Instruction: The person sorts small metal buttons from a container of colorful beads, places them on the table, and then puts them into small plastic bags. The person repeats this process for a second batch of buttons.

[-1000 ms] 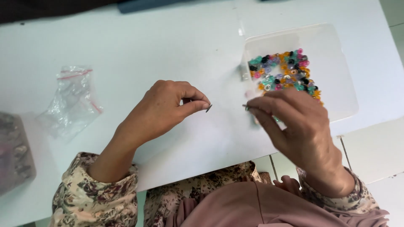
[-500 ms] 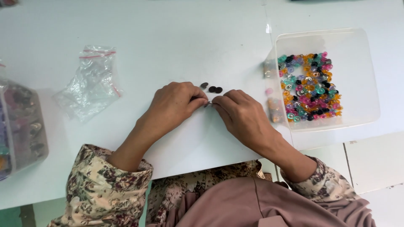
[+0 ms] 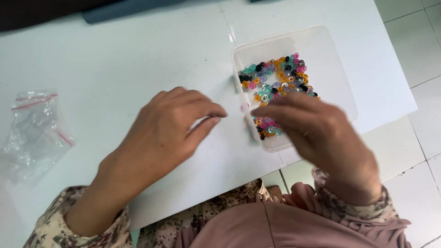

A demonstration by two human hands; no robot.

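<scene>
1. The beads (image 3: 275,80) lie in the clear tub (image 3: 340,92) on the white worktop (image 3: 138,55).
2. The right hand (image 3: 317,133) hovers over the tub's near end, nearer the beads; its grip is blurred and cannot be read.
3. The left hand (image 3: 170,128) sits left of the tub, fingers loosely curled, nothing visibly held.

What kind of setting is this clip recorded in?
Probably a home or small craft workspace: a plain white table on a tiled floor, a clear plastic tub of small coloured beads, and empty zip bags to one side.
</scene>
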